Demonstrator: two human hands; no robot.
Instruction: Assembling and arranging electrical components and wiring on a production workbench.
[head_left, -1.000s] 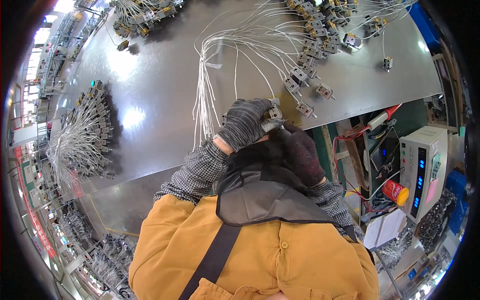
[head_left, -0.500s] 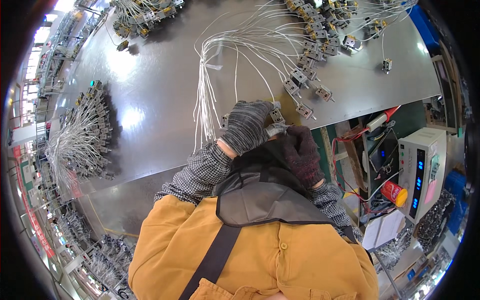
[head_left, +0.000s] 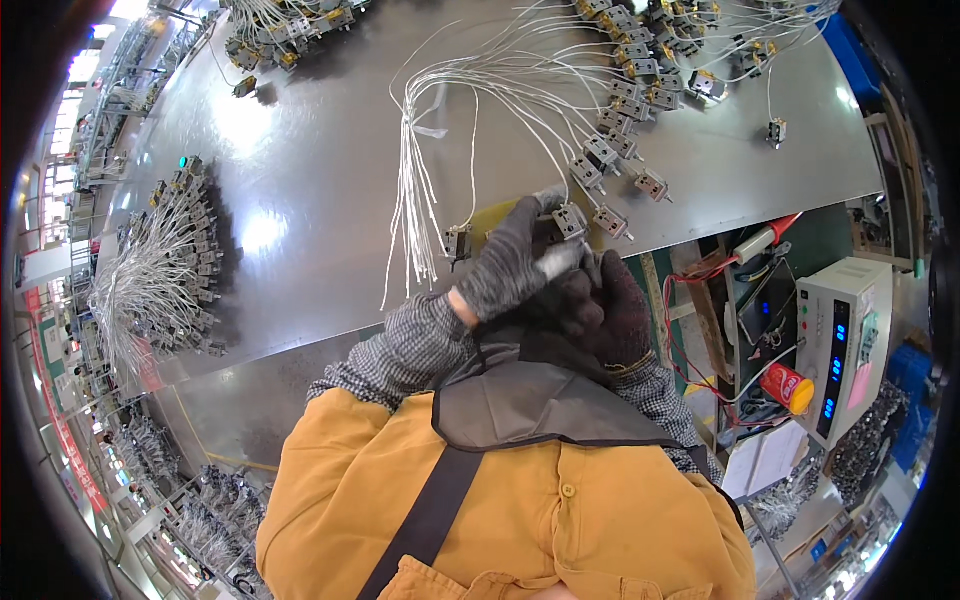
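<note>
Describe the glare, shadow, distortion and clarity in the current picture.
Head view: white glare patches on the metal table; head view: dark shadow right of the left-side wire bundle; head view: fisheye bending toward a black rim; head view: right hand dark, fingertips hard to make out.

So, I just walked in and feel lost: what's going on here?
The person's gloved left hand holds a small wired metal unit by the near edge of the metal table. The right hand is close beside it; I can't tell whether it grips anything. A bundle of white wires lies ahead, with similar units clustered farther right.
</note>
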